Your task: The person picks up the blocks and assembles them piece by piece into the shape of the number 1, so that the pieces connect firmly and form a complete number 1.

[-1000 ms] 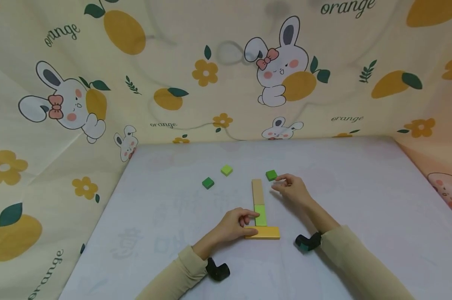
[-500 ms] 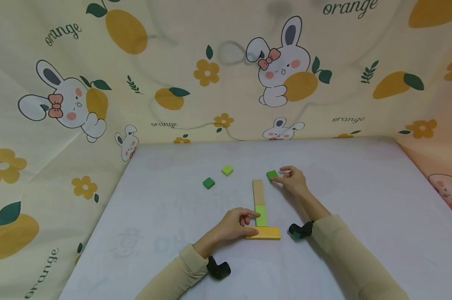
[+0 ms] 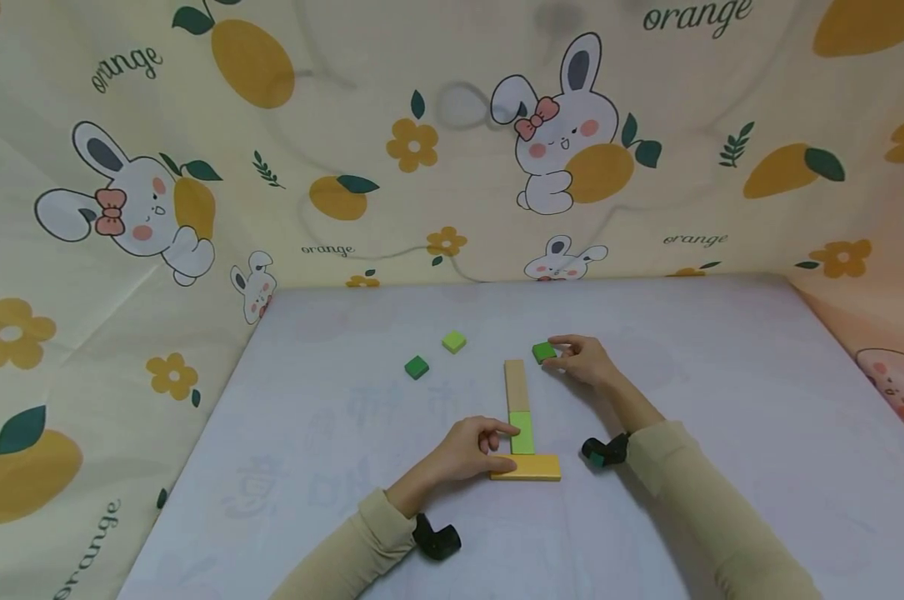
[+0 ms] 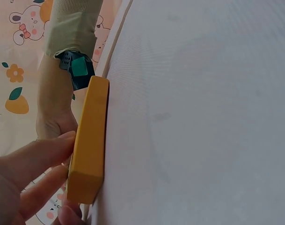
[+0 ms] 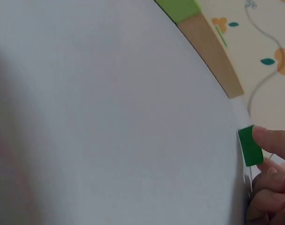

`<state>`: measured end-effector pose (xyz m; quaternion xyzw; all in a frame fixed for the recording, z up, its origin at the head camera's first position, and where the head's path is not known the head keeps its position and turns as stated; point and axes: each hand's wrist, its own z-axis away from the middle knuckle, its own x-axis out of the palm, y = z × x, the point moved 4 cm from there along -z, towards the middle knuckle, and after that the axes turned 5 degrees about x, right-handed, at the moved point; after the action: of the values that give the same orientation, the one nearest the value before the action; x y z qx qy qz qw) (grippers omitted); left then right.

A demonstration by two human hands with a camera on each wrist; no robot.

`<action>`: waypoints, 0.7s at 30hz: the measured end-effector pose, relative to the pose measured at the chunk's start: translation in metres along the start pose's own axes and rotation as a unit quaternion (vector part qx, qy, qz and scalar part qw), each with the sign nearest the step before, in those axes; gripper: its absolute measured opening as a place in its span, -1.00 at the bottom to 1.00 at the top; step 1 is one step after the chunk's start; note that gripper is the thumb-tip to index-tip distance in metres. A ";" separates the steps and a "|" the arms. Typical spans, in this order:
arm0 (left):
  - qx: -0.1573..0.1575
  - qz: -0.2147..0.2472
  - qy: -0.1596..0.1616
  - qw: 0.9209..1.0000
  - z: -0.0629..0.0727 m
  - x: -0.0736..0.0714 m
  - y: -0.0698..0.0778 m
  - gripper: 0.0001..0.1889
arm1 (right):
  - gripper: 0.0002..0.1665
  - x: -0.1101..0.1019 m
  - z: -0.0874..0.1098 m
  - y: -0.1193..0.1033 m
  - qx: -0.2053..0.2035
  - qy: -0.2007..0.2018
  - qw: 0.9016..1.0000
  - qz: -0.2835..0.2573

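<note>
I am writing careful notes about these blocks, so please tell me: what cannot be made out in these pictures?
- Head view: part of the top of the yellow block, covered by the left hand.
- Head view: faint marks on the table, too pale to read.
- Right wrist view: part of the light green block, cut off by the top edge.

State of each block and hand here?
Left hand: touching yellow block.
Right hand: pinching right green block.
Yellow block: lying crosswise.
Light-green rectangle: lying, touching tan block.
Tan block: lying lengthwise.
Right green block: pinched.
Left green block: lying loose.
Small lime block: lying loose.
</note>
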<state>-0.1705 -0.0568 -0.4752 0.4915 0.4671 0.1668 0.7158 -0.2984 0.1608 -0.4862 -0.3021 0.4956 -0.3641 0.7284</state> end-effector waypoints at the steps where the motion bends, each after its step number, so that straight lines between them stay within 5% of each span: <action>1: -0.001 0.001 0.000 1.000 0.000 0.000 0.000 -0.56 | -0.33 0.000 0.000 0.000 -0.002 -0.008 1.000 -0.005; 14: -0.017 0.014 -0.002 1.000 0.001 -0.001 0.001 -0.56 | -0.39 -0.004 -0.006 -0.003 -0.013 -0.027 1.000 -0.008; 21: -0.008 0.017 -0.003 1.000 0.001 -0.003 0.001 -0.55 | -0.39 -0.005 -0.005 -0.011 -0.060 -0.033 0.998 -0.008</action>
<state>-0.1711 -0.0583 -0.4727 0.4939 0.4557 0.1813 0.7180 -0.3066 0.1587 -0.4759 -0.3610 0.4896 -0.3296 0.7220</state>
